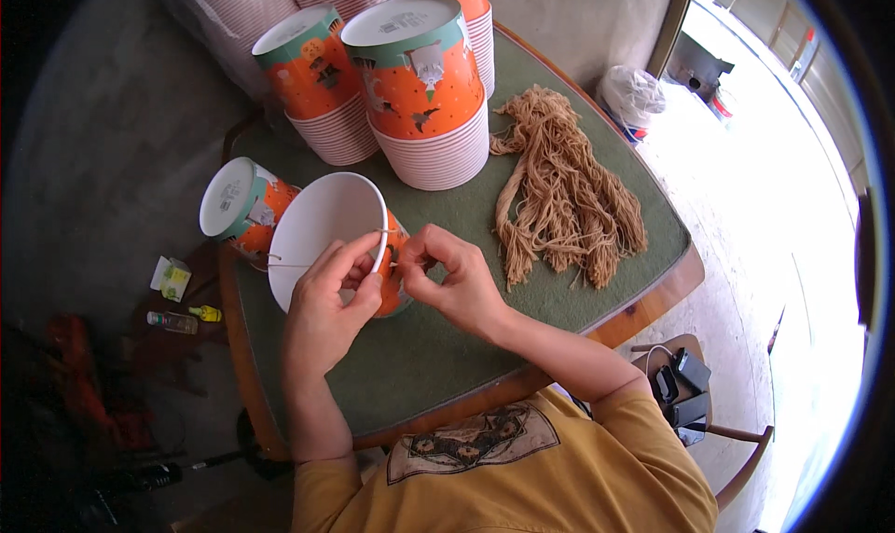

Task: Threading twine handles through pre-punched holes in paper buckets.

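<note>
A large paper bucket [328, 207], white inside and orange outside, lies tilted on the table with its mouth facing me. A thin cord [291, 266] crosses its inside, and a short tan piece shows at the right rim. My left hand [326, 300] grips that rim, fingers inside the mouth and thumb near the edge. Just outside the same wall, my right hand [452, 281] is closed in a pinch on what looks like the cord's end, mostly hidden by the fingers. To the right lies a bundle of tan cords [569, 198].
Stacks of upside-down orange buckets [424, 86] stand at the back of the green-topped table [447, 365]. One single bucket [247, 207] sits at the left edge. A chair [746, 468] with black devices is at the right, and small bottles [172, 322] are lower left.
</note>
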{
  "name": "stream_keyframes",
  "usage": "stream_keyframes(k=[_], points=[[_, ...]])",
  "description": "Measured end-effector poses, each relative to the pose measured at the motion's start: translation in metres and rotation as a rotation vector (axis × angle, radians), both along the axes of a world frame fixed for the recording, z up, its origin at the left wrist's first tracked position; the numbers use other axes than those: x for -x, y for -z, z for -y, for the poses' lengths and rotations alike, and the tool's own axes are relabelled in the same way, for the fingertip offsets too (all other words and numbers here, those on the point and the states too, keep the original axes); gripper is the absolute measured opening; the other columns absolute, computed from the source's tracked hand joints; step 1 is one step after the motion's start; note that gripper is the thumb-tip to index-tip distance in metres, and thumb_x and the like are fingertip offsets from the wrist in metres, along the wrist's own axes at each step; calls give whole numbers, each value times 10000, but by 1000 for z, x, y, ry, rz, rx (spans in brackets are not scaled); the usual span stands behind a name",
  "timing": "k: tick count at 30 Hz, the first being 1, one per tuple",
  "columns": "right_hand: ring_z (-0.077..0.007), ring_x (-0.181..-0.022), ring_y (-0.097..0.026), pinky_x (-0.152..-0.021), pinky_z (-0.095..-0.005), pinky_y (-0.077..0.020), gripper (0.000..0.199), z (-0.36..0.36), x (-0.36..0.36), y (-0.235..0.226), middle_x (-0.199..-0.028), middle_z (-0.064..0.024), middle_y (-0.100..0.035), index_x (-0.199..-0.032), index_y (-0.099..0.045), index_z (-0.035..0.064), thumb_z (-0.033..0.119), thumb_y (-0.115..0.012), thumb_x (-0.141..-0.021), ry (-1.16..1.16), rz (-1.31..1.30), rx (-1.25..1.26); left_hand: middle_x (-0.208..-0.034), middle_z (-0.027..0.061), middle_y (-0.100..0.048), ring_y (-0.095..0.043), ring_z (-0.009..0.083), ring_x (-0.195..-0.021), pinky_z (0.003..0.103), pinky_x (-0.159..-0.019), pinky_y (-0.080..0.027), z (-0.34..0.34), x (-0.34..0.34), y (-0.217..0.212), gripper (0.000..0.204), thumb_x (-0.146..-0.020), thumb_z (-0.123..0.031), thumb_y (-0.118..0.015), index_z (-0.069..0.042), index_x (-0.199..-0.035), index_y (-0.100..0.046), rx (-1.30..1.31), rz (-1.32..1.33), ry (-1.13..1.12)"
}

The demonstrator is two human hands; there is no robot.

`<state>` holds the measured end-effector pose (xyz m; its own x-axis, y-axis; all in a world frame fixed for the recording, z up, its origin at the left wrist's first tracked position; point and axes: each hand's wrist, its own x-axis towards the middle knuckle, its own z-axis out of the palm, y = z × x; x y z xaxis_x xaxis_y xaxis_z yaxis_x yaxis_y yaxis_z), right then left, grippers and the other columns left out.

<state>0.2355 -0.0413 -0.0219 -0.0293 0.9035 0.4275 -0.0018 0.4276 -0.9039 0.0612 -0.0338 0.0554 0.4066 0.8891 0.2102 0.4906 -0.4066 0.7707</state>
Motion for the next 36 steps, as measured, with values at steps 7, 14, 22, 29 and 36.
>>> stream_keyframes(k=[7,14,22,29,36], points=[[-94,-766,-564,-692,-270,-490,83,-2,10,1,-836,-48,-603,-886,-564,0,16,-631,-839,-16,-127,80,-1009,71,-610,-640,141,-897,279,-835,-528,-5,14,-1,447,-854,57,-560,-29,-1292,-583,105,75,0],[-63,-754,-568,-670,-242,-480,67,-2,15,3,-831,-26,-614,-887,-574,6,48,-625,-884,-74,-226,104,-1174,68,-611,-605,124,-1025,273,-928,-474,-5,33,-9,447,-885,54,-507,37,-1332,-524,298,260,16],[-155,-772,-623,-677,-283,-503,97,-13,12,-7,-857,-68,-617,-873,-571,14,53,-654,-845,52,-9,-57,-1101,54,-612,-586,116,-974,270,-897,-472,-4,41,-9,519,-863,35,-511,12,-1382,-498,211,149,49],[-176,-785,-609,-710,-303,-505,99,-15,18,-6,-852,-72,-607,-863,-592,22,56,-674,-821,42,32,-81,-970,41,-572,-551,97,-812,260,-737,-496,8,27,-14,553,-838,64,-540,-108,-1363,-554,135,39,-92],[-104,-779,-562,-729,-267,-487,84,-8,21,-8,-844,-18,-593,-885,-619,21,84,-667,-858,-131,-140,61,-995,88,-572,-618,219,-848,312,-749,-515,10,19,-14,405,-840,79,-533,-76,-1202,-624,-291,-171,-2]])
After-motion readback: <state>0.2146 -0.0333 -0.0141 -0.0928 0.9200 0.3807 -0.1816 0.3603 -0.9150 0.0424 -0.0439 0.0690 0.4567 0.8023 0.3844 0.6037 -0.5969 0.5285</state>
